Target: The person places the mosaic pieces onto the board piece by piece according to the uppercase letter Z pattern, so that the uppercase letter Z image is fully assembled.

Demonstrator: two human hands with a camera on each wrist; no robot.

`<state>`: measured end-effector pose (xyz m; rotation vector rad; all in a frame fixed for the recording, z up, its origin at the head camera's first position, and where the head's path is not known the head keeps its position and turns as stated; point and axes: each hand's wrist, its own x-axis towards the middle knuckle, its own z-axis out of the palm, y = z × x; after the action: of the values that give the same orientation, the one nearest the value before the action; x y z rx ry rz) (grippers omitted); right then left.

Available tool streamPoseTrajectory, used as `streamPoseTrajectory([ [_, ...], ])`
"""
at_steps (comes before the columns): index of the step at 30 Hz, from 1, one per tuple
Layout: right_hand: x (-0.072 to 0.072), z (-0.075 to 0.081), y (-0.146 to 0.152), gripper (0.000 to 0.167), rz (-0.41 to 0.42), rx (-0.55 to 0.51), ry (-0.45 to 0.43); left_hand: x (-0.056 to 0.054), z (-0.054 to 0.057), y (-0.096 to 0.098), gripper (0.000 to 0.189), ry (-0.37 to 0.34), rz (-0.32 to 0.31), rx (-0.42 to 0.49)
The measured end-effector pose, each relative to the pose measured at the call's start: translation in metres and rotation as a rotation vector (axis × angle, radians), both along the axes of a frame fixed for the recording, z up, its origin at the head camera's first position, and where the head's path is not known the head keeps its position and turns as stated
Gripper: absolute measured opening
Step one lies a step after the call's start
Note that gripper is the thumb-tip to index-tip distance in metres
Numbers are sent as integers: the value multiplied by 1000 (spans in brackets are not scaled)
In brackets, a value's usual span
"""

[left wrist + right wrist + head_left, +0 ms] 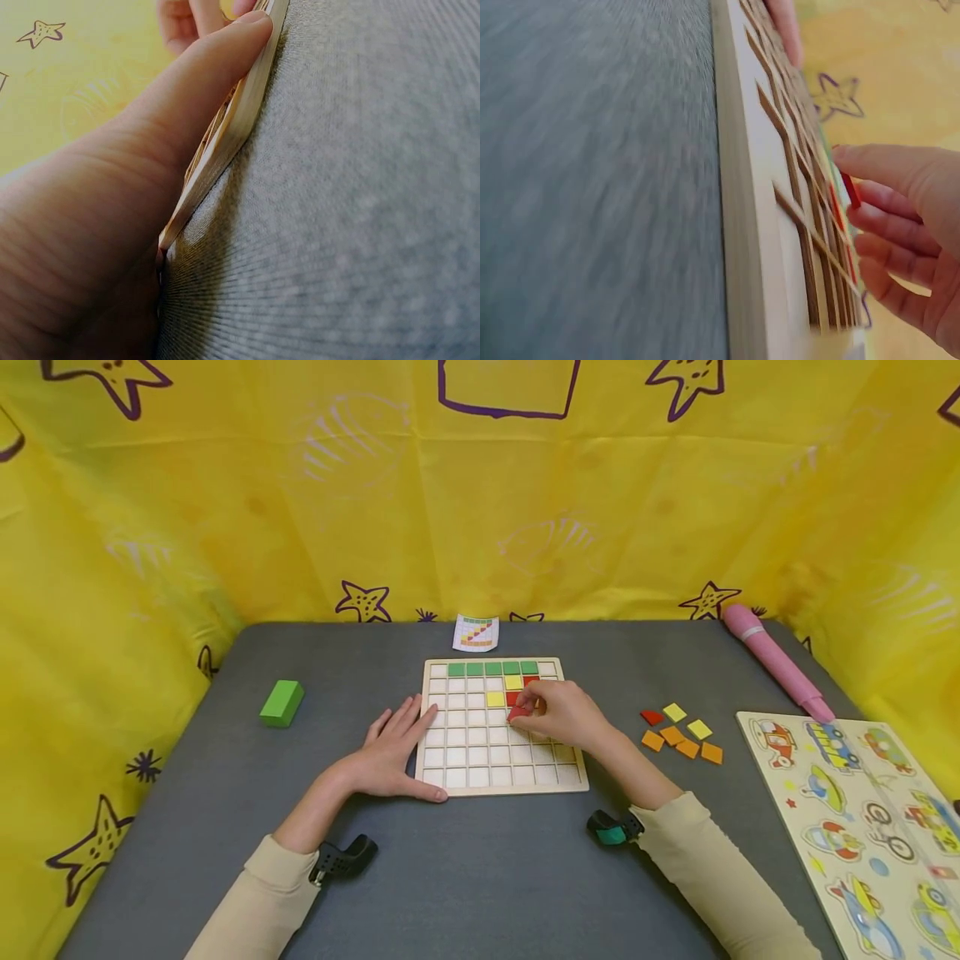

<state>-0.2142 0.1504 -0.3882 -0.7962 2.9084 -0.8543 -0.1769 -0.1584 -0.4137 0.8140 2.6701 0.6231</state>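
A wooden grid board (480,792) lies flat on the dark table. Green tiles (492,668) line its top row, with yellow tiles (495,699) and red tiles (531,681) stepping down diagonally below them. My right hand (561,714) pinches a red tile (851,190) between thumb and fingers, close over the middle of the board. Spread along the board's left edge, my left hand (393,752) rests with straight fingers, its thumb (232,45) at the near edge. Behind the board lies a small pattern card (476,633) printed with coloured squares.
Loose orange, yellow and red tiles (686,747) lie to the right of the board. Farther right are a picture puzzle board (847,810) and a pink cylinder-shaped thing (780,664). A green block (282,703) stands at the left. Yellow cloth (450,527) hangs around the table.
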Motion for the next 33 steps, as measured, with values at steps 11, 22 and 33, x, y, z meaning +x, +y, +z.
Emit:
streamPoseTrajectory([
  [11, -8, -6, -19, 17, 146, -27, 32, 0, 0, 3, 123, -5, 1, -13],
  [22, -6, -1, -6, 18, 107, -111, -60, 1, 2, 2, 123, -1, 4, 6],
  [33, 1, 16, 70, 12, -26, -56, -116, 1, 0, 2, 123, 1, 7, 10],
])
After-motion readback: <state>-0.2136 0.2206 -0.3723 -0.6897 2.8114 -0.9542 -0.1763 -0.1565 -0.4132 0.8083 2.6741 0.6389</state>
